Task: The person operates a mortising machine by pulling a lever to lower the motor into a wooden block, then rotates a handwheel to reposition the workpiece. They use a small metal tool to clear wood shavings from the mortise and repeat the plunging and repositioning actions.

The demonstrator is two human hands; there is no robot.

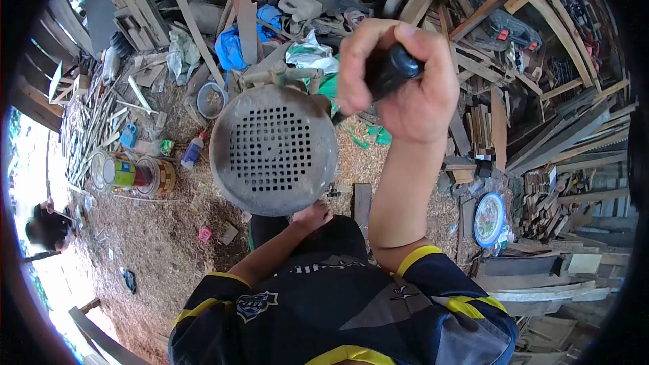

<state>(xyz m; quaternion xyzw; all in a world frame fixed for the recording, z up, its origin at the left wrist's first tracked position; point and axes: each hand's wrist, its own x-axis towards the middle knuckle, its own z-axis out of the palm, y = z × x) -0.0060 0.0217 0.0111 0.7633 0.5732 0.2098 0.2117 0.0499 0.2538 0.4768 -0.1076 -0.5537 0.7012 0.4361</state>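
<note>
My right hand [412,81], raised close to the camera, is wrapped round a black handle [399,66] right of the machine. A round grey metal table with a grid of square holes [274,149] stands in front of me. My left hand [313,216] is at the near edge of this round table, its fingers curled and partly hidden under the rim; what they hold, if anything, cannot be made out. Behind the round table a metal bar [274,76] is part of the machine.
Wood shavings cover the floor [162,250]. At the left are a green can [119,172], a glue bottle [193,150] and a bucket [211,100]. Timber piles [574,142] and a round blue-rimmed tray [489,220] lie at the right.
</note>
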